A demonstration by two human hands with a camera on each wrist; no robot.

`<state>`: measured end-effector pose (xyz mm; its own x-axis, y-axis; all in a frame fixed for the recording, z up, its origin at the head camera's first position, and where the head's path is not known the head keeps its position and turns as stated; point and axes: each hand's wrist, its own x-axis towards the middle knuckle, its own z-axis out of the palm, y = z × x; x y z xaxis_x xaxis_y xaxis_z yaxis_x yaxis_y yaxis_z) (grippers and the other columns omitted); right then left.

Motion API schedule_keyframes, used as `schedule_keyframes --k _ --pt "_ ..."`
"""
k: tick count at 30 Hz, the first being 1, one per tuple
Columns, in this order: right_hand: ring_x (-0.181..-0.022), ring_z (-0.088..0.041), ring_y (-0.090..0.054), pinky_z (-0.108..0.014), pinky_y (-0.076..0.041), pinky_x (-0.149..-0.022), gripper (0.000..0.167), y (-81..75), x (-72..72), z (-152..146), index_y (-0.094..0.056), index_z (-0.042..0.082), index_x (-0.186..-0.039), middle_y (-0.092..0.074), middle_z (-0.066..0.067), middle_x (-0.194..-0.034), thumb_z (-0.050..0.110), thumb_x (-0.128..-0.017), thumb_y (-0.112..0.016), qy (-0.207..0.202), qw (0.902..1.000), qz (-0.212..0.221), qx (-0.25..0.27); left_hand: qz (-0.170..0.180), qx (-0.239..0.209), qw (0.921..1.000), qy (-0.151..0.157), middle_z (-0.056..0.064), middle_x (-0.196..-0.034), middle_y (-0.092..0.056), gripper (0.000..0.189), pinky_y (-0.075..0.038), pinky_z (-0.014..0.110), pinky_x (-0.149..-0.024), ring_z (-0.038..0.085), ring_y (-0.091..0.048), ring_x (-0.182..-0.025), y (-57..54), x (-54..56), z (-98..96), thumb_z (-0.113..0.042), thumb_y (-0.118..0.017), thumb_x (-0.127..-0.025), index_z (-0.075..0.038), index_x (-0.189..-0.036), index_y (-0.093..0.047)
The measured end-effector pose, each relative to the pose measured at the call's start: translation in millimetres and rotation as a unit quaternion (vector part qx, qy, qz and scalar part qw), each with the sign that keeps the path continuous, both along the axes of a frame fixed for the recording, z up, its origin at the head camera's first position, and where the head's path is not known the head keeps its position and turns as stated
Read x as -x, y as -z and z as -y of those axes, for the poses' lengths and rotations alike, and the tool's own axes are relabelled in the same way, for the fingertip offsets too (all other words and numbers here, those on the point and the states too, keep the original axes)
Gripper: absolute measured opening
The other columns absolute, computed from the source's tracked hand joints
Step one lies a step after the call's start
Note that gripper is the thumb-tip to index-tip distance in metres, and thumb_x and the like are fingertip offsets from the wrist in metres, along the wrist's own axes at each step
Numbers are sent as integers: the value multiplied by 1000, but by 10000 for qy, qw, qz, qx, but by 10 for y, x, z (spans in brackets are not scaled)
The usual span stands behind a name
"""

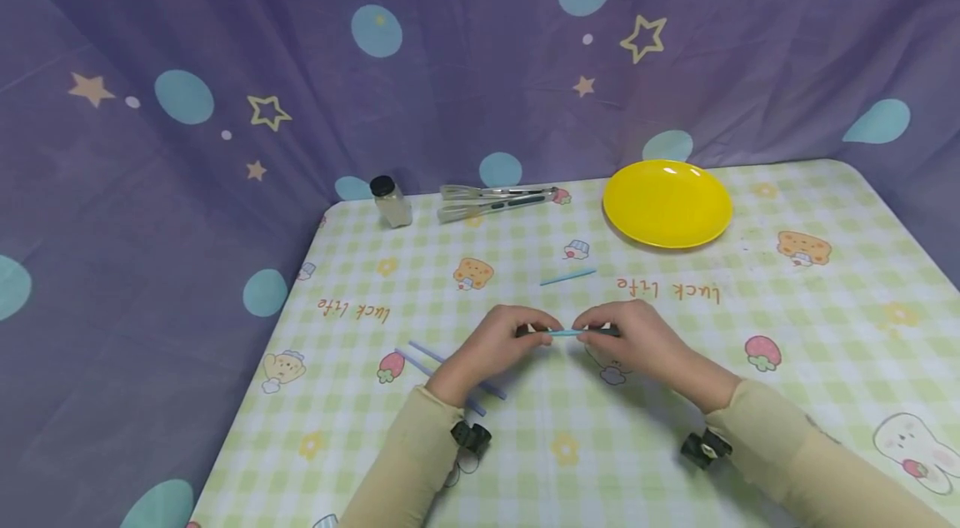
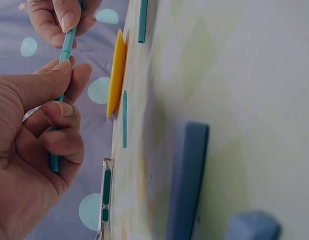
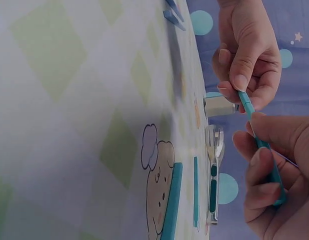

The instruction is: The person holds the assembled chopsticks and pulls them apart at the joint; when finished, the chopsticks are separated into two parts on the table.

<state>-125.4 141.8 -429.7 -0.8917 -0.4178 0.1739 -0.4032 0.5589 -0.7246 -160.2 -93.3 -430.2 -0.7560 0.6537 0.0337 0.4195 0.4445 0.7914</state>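
Note:
Both hands hold a teal chopstick (image 1: 564,332) level above the table; a seam (image 3: 247,103) shows across it between the hands, where two sections meet. My left hand (image 1: 497,342) pinches one section between thumb and fingertips. The right hand (image 1: 639,338) grips the other, its fingers curled round the shaft. A teal stick piece (image 1: 567,276) lies on the cloth beyond the hands. Another teal piece (image 3: 172,202) lies on the table below them, hidden in the head view. Two lilac-blue chopsticks (image 1: 422,361) lie beside the left wrist, partly under the forearm.
Towards the back stand or lie a shaker jar (image 1: 392,203) with a black lid, metal tongs (image 1: 495,201) and a yellow oval plate (image 1: 667,205). A checked cloth (image 1: 825,320) covers the table. Behind hangs a purple curtain (image 1: 465,95).

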Motion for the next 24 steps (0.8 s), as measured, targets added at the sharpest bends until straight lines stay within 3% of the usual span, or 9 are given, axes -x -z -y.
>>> schedule_keyframes --k 10,15,24 --pt "-63 0 -56 -24 -48 -62 10 41 25 -11 -77 20 -99 -72 12 -88 19 -90 -71 -196 9997 -119 -88 -55 9 9999 -138 -9 -92 -71 9 -46 23 -62 10 -56 -64 10 -21 -94 -17 -68 -92 -14 -97 -76" --pt "-73 0 -62 -25 -51 -67 11 54 23 -31 -77 17 -99 -73 10 -92 15 -91 -70 -224 9996 -177 78 48 -132 9997 -174 -11 -92 -71 11 -45 23 -61 11 -52 -60 21 -28 -114 -18 -68 -93 -12 -97 -76" --pt "-84 -9 -69 -27 -54 -71 12 22 18 -66 -78 14 -99 -74 4 -94 12 -89 -72 -119 9995 -55 284 319 -432 9984 -190 -7 -95 -73 13 -53 24 -74 8 -68 -85 19 -22 -135 -10 -65 -94 -9 -100 -76"
